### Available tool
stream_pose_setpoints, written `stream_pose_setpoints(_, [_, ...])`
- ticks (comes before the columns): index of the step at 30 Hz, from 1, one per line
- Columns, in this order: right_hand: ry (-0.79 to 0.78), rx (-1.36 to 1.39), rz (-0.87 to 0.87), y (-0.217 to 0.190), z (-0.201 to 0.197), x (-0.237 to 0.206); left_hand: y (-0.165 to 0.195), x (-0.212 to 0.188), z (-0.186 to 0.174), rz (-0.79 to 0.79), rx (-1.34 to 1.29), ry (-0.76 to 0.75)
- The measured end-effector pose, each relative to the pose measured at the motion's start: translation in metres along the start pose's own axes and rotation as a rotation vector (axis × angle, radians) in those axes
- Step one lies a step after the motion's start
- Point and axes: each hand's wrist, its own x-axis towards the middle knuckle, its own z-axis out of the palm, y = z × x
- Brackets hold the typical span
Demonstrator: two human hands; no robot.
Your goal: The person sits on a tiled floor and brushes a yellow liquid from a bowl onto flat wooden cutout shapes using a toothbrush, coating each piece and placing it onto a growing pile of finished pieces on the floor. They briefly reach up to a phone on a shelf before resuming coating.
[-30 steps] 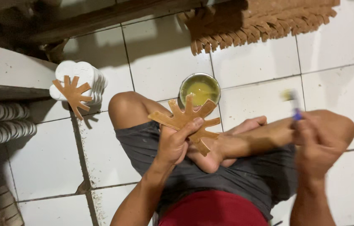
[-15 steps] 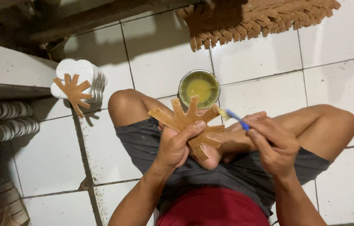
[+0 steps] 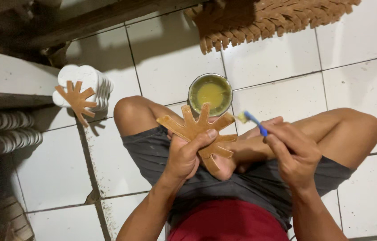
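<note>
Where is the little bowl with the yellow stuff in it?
In the head view, the bowl sits on the white tiled floor just beyond the person's crossed legs, right above the brown star-shaped cutout held in the left hand.

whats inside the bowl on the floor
The bowl holds a yellowish liquid, paler at the middle. Its bottom is hidden under the liquid. Nothing else shows in it.

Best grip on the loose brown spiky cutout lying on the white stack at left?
Probably pinch the brown cutout by its lowest prong, which overhangs the white stack, coming from the stack's near side. It lies flat on top, so its other prongs offer little edge to get under.
</note>
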Motion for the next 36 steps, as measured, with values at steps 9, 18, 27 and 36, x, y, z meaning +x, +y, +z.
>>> stream_pose_setpoints(9, [0.342, 0.19, 0.355, 0.026, -0.019, -0.018, 0.0, -0.002, 0.001, 0.065, -0.043, 0.045])
stream_pose_setpoints(18, [0.086, -0.017, -0.006, -0.003, -0.008, -0.012, 0.004, -0.005, 0.018, 0.095, 0.039, -0.004])
stream_pose_setpoints(27, [0.086, -0.202, 0.016, 0.014, -0.007, 0.012, 0.001, -0.007, 0.004, 0.054, -0.009, -0.002])
stream_pose_setpoints(36, [0.352, 0.143, 0.113, 0.024, -0.027, -0.021, 0.002, -0.001, 0.006, 0.158, -0.005, 0.06])
